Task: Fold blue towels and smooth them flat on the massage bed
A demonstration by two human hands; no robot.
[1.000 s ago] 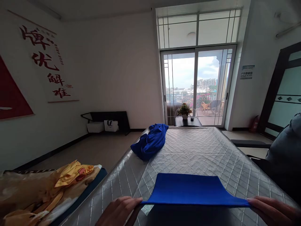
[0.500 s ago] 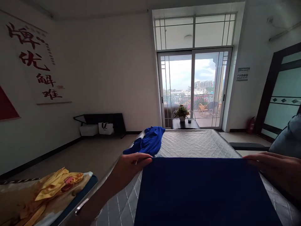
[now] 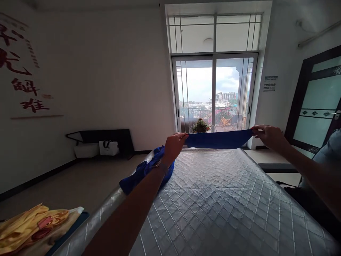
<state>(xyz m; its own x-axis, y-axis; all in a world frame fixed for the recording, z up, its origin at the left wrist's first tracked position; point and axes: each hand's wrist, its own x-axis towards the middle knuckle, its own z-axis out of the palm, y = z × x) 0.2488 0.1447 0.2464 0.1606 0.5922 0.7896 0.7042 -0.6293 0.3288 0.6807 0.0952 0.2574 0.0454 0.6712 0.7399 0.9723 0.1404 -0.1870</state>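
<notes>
Both arms reach forward over a table with a silver quilted cover (image 3: 213,192). A piece of dark blue cloth (image 3: 218,139) is stretched between my hands above the far end of that cover. My left hand (image 3: 174,144) pinches its left corner, and my right hand (image 3: 268,135) pinches its right corner. Its upper edge runs nearly straight from hand to hand. A crumpled bright blue cloth (image 3: 141,174) lies on the left far edge of the cover, partly hidden behind my left wrist.
Yellow printed fabric (image 3: 39,224) lies low at the left. A black bench (image 3: 106,137) with a white bag (image 3: 108,148) stands by the wall. Beyond the table are a potted plant (image 3: 201,125) and a sliding glass door (image 3: 213,92). A dark seat (image 3: 327,153) is at the right.
My hands have moved forward and up, carrying the dark blue cloth from close in front of me to the far end. The cover beneath now shows. The view has turned slightly right.
</notes>
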